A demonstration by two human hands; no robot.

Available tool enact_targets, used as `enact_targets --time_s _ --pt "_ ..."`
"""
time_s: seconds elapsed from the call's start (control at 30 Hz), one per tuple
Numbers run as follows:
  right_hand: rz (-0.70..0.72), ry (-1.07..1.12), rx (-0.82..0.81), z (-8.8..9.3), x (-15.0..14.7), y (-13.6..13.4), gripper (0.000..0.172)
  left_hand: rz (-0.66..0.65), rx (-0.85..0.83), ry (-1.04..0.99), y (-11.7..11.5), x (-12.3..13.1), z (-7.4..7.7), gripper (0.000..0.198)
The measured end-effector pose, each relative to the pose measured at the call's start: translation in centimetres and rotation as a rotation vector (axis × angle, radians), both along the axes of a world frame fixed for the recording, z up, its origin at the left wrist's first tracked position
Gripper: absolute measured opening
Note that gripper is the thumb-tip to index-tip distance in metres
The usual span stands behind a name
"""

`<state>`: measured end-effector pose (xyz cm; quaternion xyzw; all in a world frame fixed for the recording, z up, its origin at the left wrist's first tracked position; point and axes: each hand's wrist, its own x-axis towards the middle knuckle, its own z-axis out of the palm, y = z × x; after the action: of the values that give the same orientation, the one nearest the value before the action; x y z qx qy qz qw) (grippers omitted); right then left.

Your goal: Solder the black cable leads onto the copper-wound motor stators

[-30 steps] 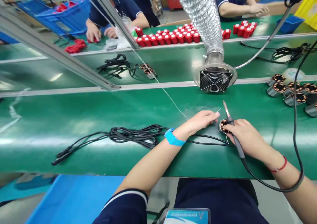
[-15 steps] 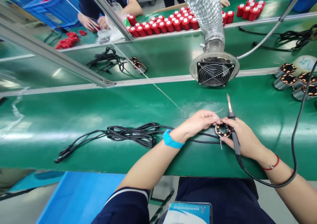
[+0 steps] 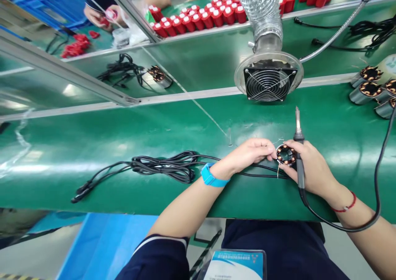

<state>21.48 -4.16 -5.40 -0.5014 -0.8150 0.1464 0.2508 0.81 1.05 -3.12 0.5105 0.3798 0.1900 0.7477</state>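
Note:
A small round stator with copper windings point(image 3: 286, 155) is tilted up between both hands over the green belt point(image 3: 123, 148). My left hand point(image 3: 252, 153), with a blue band on the wrist, pinches its left rim. My right hand point(image 3: 309, 168) grips its right side and also holds a soldering iron point(image 3: 298, 148), whose tip points up and away from the part. A thin wire runs from the stator's top toward the upper left. A bundled black cable point(image 3: 161, 168) lies left of my left wrist, its lead passing under my hands.
A fume fan point(image 3: 268, 82) on a silver duct stands just beyond my hands. Several more stators point(image 3: 369, 91) lie at the right edge. Another stator with cable point(image 3: 154, 76) rests on the middle belt. Red caps point(image 3: 198, 22) line the far belt, where another person's hands point(image 3: 102, 16) work.
The stator has been lifted off the belt and tipped up to face me between both hands. The soldering iron has swung more upright. The view has shifted downward.

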Motion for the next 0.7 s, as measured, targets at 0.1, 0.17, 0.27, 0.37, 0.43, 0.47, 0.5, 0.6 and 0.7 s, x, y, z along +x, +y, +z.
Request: enact_targets --time_s 0.1,0.17,0.27,0.37,0.43,0.47,0.5,0.6,0.7 --pt "0.025 -0.016 0.012 -0.1 -0.2 -0.1 0.043 0.032 -0.102 -0.073 -0.1 0.5 -0.4 0.031" --pt "-0.039 -0.021 0.025 -0.2 -0.1 0.0 0.046 0.076 -0.039 -0.038 -0.4 0.7 -0.2 0.032" --pt "-0.166 0.006 0.071 -0.4 0.4 0.2 0.052 0.022 0.143 0.107 -1.2 0.9 0.4 0.028" --pt "-0.234 0.026 0.104 -0.6 0.8 0.4 0.055 -0.147 0.342 0.256 -1.9 0.9 0.9 0.02" --pt "-0.256 0.019 0.104 -0.6 0.8 0.4 0.056 -0.171 0.467 0.295 -1.9 0.8 1.0 0.009" --pt "-0.262 0.014 0.103 -0.5 0.8 0.4 0.057 -0.154 0.514 0.29 -1.9 0.7 0.9 0.007" --pt "-0.265 0.011 0.104 -0.5 0.8 0.4 0.058 -0.131 0.542 0.277 -1.7 0.7 0.8 0.01" --pt "-0.25 -0.01 0.111 -0.5 0.7 0.5 0.058 -0.035 0.493 0.199 -1.2 0.6 0.3 0.017" --pt "-0.22 -0.055 0.122 -0.5 0.8 0.6 0.055 0.098 0.266 0.118 -0.9 0.8 -0.1 0.018"
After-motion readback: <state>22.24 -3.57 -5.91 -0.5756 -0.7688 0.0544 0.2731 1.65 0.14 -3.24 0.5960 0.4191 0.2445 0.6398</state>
